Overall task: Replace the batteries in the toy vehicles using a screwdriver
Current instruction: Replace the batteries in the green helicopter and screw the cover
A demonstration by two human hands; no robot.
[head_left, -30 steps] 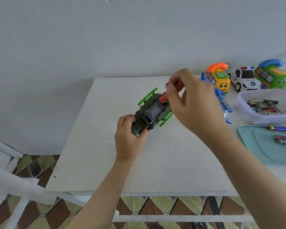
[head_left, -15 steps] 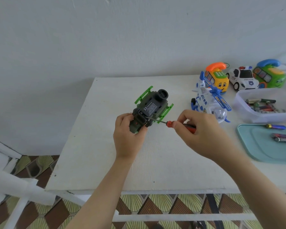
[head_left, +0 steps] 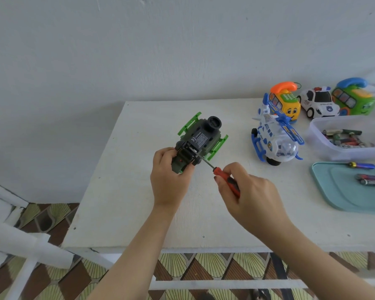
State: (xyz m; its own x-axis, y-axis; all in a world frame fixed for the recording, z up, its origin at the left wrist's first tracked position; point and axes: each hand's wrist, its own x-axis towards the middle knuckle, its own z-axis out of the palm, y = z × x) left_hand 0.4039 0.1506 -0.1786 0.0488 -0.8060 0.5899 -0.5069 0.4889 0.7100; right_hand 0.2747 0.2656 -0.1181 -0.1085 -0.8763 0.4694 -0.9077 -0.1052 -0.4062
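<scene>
Underneath everything, a white table [head_left: 139, 213]: matte, flat, lightly scuffed, a firm base for pressing against. Off to the right, a smooth teal tray [head_left: 344, 198] with rounded corners, probably for keeping loose batteries [head_left: 371, 180] from rolling away, and beside it a clear plastic tub [head_left: 344, 153] with more of them. Parked further back, out of the way, a glossy white-and-blue helicopter [head_left: 275, 139] with a clear dome. Near the middle of the table, turned belly-up to expose the labelled underside, the green toy vehicle [head_left: 200, 138]: dark, blocky plastic with bright green side rails (hatch screw too small to make out). Curled round its near end for steadiness, the left hand [head_left: 168, 180]. Wrapped about the red handle of the screwdriver [head_left: 225, 178], the right hand [head_left: 251, 198], thin steel shaft slanting up to the toy's underside.
</scene>
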